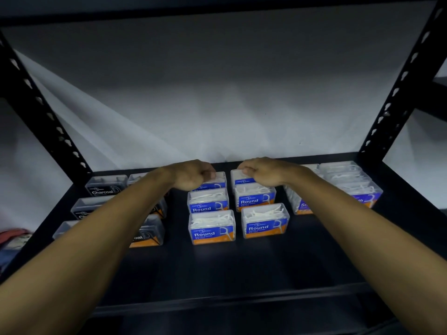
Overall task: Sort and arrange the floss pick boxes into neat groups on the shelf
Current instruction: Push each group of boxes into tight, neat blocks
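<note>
Floss pick boxes (211,227) on dark shelf (242,267): black ones left, blue "Round" ones centre, another stack right.
Left hand (193,175) and right hand (262,172) curled onto the two rear blue boxes (242,179), apparently pinching the top edges. Likely light, stiff, slick clear plastic; best taken across the short sides.

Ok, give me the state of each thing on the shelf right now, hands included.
Left hand: fingers curled on the back left Round box.
Right hand: fingers curled on the back right Round box.
Round boxes: lids shut, two columns.
Charcoal boxes: lids shut, grouped left.
Smooth boxes: grouped right.
</note>
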`<state>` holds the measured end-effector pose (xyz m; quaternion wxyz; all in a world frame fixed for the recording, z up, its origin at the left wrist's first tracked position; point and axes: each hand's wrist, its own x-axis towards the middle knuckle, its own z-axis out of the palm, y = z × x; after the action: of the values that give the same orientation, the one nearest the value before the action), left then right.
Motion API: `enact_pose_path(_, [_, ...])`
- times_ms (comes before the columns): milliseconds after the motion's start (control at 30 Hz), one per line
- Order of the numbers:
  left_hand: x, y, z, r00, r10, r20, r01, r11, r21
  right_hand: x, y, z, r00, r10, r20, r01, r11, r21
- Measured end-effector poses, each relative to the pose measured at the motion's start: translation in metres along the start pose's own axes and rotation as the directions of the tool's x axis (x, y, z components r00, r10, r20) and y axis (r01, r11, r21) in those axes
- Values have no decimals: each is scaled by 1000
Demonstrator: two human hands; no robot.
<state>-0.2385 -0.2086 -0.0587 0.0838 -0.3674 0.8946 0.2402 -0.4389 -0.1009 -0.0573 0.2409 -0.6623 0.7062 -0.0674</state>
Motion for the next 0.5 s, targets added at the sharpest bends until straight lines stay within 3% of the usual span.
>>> enact_pose_path(67, [-2, 0, 0, 999, 7, -42, -7, 1000, 5, 0, 1, 0, 1000, -7, -27, 6, 999, -33])
enact_pose_path(167, [-14, 3, -1, 962, 71, -263, -56, 996, 65, -6, 9, 0, 981, -76, -179, 72, 997, -29])
enact_pose_path(267, [-49, 16, 5, 856, 234, -460, -124, 959, 255, -36, 14, 13, 856, -207, -475, 203, 977, -61])
enact_pose_path(367, [-90, 29, 22, 849, 330, -413, -166, 908, 384, -76, 12, 48, 665, -360, -655, 318, 929, -188])
enact_pose_path(433, [-105, 30, 37, 840, 407, -358, -188, 838, 512, -96, 13, 73, 627, -416, -659, 325, 908, -264])
enact_pose_path(500, [-111, 27, 49, 788, 515, -337, -225, 751, 621, -106, 17, 92, 620, -465, -632, 300, 885, -356])
